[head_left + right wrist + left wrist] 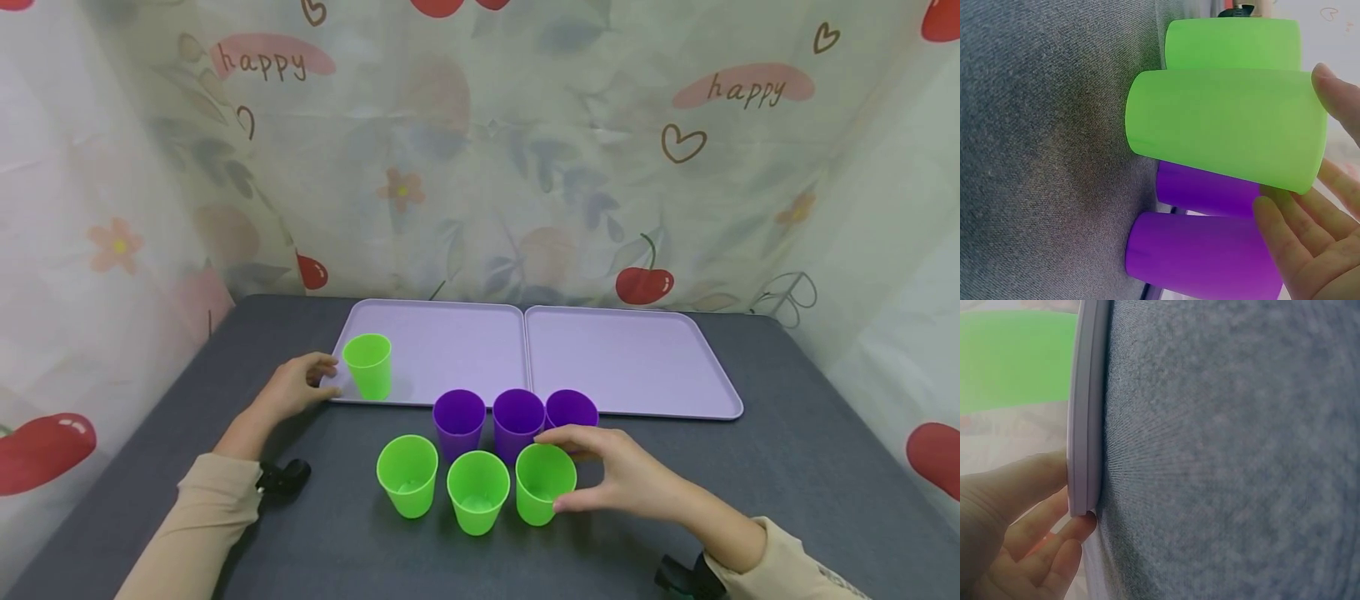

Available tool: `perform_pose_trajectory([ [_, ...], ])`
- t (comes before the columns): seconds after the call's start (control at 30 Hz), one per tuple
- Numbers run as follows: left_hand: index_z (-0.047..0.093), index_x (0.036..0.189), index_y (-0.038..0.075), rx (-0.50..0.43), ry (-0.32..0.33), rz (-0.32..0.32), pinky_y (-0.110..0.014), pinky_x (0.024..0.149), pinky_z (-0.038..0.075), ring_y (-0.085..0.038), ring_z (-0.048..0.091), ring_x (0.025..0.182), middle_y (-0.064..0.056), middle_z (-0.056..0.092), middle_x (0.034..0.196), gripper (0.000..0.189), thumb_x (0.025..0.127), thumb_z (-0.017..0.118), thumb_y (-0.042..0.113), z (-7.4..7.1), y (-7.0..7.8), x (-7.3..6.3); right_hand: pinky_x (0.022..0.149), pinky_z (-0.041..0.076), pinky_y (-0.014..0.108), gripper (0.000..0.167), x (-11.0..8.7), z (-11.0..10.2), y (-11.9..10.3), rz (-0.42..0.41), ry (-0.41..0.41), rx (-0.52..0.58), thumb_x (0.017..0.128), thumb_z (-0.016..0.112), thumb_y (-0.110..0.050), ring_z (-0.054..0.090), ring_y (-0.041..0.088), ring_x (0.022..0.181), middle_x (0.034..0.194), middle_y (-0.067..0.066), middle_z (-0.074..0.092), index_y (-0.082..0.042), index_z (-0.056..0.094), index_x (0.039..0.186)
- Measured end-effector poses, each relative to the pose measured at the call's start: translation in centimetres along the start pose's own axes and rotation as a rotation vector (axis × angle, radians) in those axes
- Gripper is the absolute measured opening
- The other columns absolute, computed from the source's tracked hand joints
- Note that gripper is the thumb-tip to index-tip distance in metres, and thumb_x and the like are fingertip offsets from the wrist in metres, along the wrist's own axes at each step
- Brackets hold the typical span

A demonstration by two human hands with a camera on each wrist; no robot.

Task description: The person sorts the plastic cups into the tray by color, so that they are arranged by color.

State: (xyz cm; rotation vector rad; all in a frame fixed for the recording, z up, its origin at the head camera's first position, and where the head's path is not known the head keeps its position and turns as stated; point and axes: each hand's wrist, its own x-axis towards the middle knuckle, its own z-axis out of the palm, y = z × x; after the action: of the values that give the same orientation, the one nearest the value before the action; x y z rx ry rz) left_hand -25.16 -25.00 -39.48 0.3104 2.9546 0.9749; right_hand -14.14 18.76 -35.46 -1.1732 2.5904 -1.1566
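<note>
Three lime-green tapered plastic cups (478,496), upright, near row; right hand (626,477) grasping the rightmost cup (537,500) by its rim. Left hand (296,387) pinching left lilac rectangular plastic tray (457,350), presumably steadying it.

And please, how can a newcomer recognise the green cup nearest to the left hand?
On the dark table, find the left lilac tray. The green cup stands in its near left corner. It alone is on a tray; the other three green cups stand on the table.
</note>
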Motion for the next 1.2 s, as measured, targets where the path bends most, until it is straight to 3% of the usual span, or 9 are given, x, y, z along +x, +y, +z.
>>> perform_pose_trajectory([
  [0.67, 0.052, 0.124, -0.005, 0.008, -0.015, -0.027, -0.054, 0.092, 0.044, -0.043, 0.054, 0.11, -0.025, 0.061, 0.117, 0.049, 0.084, 0.069, 0.017, 0.0, 0.1, 0.0, 0.085, 0.053, 0.025, 0.059, 0.0, -1.8, -1.4, 0.032, 0.007, -0.01, 0.074, 0.076, -0.038, 0.065, 0.008, 0.1, 0.114, 0.001, 0.066, -0.011, 0.057, 0.123],
  [0.97, 0.053, 0.122, -0.005, 0.017, 0.001, -0.016, -0.054, 0.091, 0.045, -0.043, 0.055, 0.109, -0.025, 0.062, 0.115, 0.048, 0.083, 0.069, 0.016, 0.0, 0.2, -0.1, 0.086, 0.053, 0.023, 0.059, 0.1, -2.9, -2.0, 0.005, 0.043, -0.006, 0.073, 0.078, -0.03, 0.065, 0.008, 0.101, 0.114, 0.002, 0.067, -0.006, 0.057, 0.123],
  [1.2, 0.053, 0.123, -0.005, 0.014, -0.008, -0.022, -0.054, 0.092, 0.044, -0.043, 0.055, 0.109, -0.025, 0.061, 0.116, 0.048, 0.083, 0.069, 0.016, -0.1, 0.3, 0.0, 0.085, 0.052, 0.022, 0.057, 0.2, -3.8, -2.7, -0.005, 0.058, 0.006, 0.073, 0.078, -0.027, 0.065, 0.006, 0.099, 0.114, 0.003, 0.067, -0.009, 0.057, 0.123],
])
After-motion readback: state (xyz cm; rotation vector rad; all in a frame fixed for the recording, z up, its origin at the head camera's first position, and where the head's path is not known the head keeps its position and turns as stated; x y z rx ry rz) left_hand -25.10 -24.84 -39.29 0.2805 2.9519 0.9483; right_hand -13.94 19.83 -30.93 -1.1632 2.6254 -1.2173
